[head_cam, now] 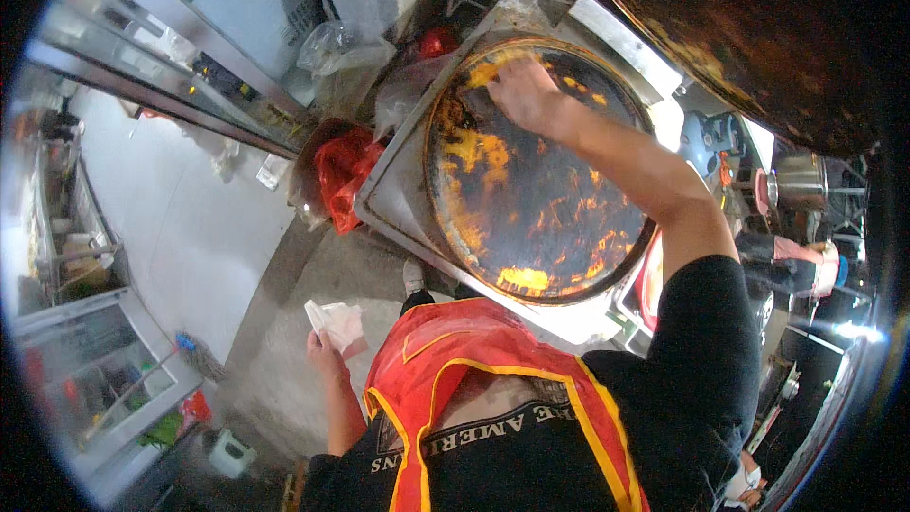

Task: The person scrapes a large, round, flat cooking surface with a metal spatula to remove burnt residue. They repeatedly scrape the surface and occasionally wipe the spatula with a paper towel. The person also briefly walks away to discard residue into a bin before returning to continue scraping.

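Observation:
A large round metal griddle pan (540,178) lies before me, its dark surface marked with yellow-orange patches. My right hand (526,89) reaches over it, down at the far-left part of the surface. Its fingers are curled, and whether they grip something is hidden. Low on the left, away from the pan, my left hand (327,352) holds a thin white sheet (338,323), perhaps paper or a plastic bag. A red apron (455,341) with yellow edging covers my front, between my left hand and the pan.
A big dark round lid (746,35) stands raised at the upper right. Left of the pan's metal housing (398,185) are a red plastic bag (346,178) and a glass-doored cabinet (249,21). A steel pot (800,181) and another person (796,263) are at right.

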Available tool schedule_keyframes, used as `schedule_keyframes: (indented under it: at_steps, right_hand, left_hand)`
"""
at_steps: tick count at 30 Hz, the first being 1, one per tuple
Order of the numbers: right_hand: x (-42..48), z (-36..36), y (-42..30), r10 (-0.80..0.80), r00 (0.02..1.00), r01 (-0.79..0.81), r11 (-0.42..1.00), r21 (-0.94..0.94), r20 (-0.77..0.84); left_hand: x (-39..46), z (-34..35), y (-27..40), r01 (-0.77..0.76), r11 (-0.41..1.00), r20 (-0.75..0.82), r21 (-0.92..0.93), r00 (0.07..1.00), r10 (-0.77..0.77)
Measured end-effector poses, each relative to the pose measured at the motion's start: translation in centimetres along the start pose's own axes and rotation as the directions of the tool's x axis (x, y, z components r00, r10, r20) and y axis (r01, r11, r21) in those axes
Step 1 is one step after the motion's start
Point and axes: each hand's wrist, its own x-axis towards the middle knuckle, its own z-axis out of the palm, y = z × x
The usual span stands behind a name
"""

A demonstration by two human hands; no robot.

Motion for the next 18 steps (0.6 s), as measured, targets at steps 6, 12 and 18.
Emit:
schedule_keyframes:
  at_steps: [6, 12, 18]
  right_hand:
    - [-8.8, 3.3, -2.5, 0.324, 0.93, -0.367, 0.846, 0.387, 0.176]
    - [-18.6, 8.5, -6.3, 0.536, 0.824, -0.496, 0.52, 0.696, 0.187]
    - [-25.3, 13.1, -8.6, 0.573, 0.805, -0.482, 0.482, 0.732, 0.154]
  left_hand:
    - [4.3, 0.7, -1.6, -0.073, 0.976, 0.05, -0.204, 0.995, 0.085]
    - [5.6, 1.2, 1.1, -0.169, 0.985, 0.127, 0.036, 0.978, 0.164]
    - [4.8, 2.9, 1.9, -0.271, 0.962, 0.238, 0.039, 0.937, 0.255]
